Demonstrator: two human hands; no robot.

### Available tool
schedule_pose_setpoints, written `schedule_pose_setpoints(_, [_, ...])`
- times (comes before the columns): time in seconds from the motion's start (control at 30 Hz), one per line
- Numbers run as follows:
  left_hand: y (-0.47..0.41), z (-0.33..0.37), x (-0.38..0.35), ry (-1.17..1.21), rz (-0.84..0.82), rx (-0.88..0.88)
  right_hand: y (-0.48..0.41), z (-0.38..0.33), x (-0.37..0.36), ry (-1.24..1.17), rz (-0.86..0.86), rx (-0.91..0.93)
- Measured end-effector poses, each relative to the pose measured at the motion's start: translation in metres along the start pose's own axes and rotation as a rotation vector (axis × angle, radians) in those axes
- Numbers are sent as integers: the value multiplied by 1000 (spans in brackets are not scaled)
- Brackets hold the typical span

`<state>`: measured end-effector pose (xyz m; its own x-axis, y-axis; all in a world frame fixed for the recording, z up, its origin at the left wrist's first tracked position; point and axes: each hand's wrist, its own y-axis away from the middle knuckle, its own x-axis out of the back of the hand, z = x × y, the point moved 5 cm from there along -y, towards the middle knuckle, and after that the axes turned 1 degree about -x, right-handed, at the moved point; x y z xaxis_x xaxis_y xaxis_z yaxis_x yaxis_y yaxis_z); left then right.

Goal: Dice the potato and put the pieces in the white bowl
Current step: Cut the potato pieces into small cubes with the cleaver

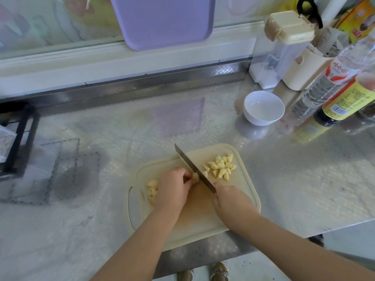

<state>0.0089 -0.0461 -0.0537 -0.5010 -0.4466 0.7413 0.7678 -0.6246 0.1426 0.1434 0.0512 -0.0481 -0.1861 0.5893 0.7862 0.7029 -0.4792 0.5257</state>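
Lower centre of frame, left side of the board (243, 191): several larger potato chunks (152, 191) lie uncut, partly hidden behind the left hand (172, 189). That hand is curled, its fingertips pinching a small piece (195, 177) against the board. The knife (192, 169) stands just right of the piece, blade against it and tip pointing to the upper left. Right of the blade: a pile of dice (221, 167), finished and loosely heaped. The right hand (231, 201) is closed round the knife handle, which is itself hidden.

Right of centre, above the board and well apart from it: the bowl (263, 108), upright, with no potato in it.

Assessment: dicing is perhaps more than half done. The held piece and the left chunks remain, and no transfer to the bowl has begun.

Right edge: bottles (345, 98). One has a red-and-white label with characters too blurred to read. Another has a yellow label showing a barcode, its text illegible.
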Motion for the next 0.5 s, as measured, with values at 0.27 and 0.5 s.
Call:
schedule_pose_setpoints(0.27, [1, 3, 2, 18, -19, 5, -3, 1, 5, -86, 58, -28])
schedule_pose_setpoints(0.5, [-5, 1, 0, -40, -111, -44, 4, 17, 25, -103, 88, 2])
